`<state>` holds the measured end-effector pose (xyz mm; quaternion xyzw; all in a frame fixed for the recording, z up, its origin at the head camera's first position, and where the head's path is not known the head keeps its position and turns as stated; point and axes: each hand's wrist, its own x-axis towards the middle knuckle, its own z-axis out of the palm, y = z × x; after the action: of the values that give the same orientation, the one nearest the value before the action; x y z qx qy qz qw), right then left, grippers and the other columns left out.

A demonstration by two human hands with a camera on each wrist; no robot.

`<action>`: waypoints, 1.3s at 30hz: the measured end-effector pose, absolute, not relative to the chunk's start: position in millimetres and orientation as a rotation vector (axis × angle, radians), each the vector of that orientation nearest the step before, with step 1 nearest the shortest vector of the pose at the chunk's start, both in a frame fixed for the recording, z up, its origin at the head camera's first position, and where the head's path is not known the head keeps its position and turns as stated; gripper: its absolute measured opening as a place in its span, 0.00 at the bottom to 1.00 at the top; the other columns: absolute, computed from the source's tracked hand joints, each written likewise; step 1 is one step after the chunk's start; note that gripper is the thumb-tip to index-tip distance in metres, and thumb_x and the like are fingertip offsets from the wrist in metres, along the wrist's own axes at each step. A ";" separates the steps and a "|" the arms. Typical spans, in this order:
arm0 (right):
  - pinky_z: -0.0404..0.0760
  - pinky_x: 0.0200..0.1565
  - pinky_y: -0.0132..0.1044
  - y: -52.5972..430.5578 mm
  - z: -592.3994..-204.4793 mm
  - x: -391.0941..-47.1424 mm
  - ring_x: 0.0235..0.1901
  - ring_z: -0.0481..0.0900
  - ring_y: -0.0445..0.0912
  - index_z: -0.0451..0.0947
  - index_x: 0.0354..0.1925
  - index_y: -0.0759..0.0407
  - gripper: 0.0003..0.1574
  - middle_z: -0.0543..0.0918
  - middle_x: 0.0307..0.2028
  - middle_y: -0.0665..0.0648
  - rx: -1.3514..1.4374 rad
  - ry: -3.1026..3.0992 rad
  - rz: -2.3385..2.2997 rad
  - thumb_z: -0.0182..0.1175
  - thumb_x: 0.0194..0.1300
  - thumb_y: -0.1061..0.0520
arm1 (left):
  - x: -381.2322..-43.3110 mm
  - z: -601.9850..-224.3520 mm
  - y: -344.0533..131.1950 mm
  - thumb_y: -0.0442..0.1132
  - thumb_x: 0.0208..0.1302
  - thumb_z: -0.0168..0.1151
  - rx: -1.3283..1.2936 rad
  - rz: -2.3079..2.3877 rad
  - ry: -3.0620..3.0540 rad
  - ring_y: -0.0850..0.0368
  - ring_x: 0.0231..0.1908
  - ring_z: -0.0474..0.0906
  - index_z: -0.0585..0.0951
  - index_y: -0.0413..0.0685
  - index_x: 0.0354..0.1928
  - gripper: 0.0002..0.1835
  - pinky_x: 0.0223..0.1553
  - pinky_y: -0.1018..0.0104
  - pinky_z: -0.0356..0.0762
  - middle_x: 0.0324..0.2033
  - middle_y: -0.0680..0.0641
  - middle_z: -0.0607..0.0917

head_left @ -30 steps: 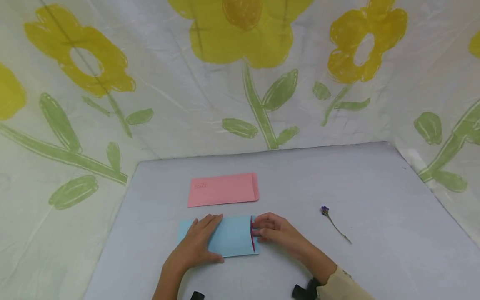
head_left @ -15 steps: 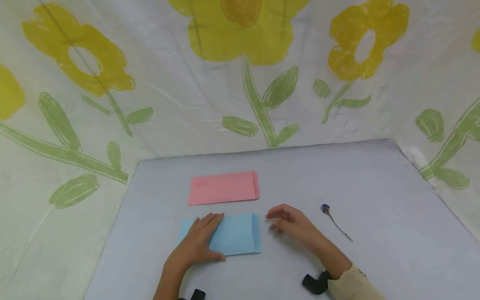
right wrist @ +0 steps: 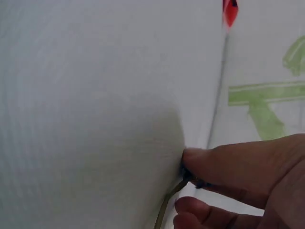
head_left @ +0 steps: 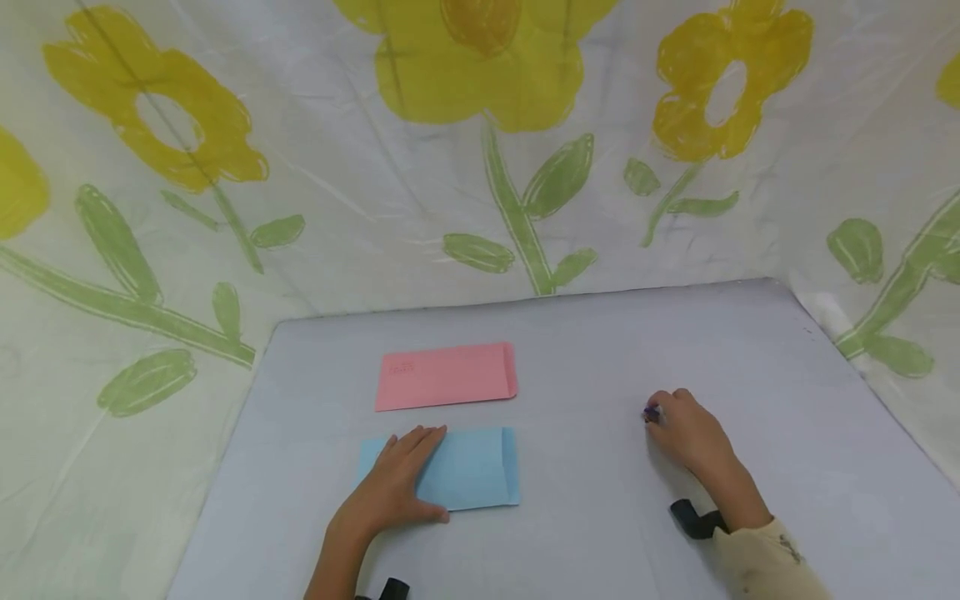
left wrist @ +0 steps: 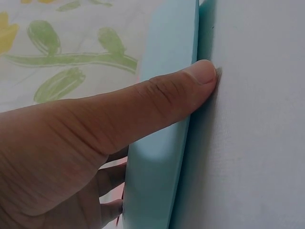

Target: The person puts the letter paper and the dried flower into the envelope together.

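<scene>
A light blue envelope (head_left: 480,471) lies flat in front of me, its flap end to the right. My left hand (head_left: 396,490) rests spread across its left half, the thumb over the near edge, as the left wrist view also shows. Farther right, my right hand (head_left: 693,435) pinches a small dried flower (head_left: 651,414) at its purple-blue head, close to the table surface. In the right wrist view the thin stem (right wrist: 167,202) runs down from between thumb and fingers; in the head view the hand hides it.
A pink envelope (head_left: 442,379) with small print lies just beyond the blue one. Both rest on a white table (head_left: 570,533), backed by a white sheet painted with yellow flowers. Black wrist devices sit by both wrists, including the right device (head_left: 697,521).
My right hand has left the blue envelope's flap end, where red showed at the opening, and moved right to pinch the dried flower. The left hand has stayed in place.
</scene>
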<state>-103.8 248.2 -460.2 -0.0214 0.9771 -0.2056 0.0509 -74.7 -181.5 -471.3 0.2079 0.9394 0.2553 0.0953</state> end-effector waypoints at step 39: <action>0.86 0.40 0.41 243.5 -447.3 -110.0 0.38 0.84 0.49 0.68 0.55 0.79 0.21 0.78 0.45 0.73 -0.225 2.186 -1.733 0.59 0.71 0.65 | -73.7 -472.3 -181.4 0.53 0.35 0.87 0.597 0.757 2.776 0.43 0.72 0.58 0.65 0.48 0.75 0.61 0.72 0.40 0.48 0.70 0.44 0.70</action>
<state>-110.0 243.5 -447.3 -0.0792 0.7695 -0.6103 0.1706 -73.7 -181.4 -472.3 0.2021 0.9398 0.2562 0.1013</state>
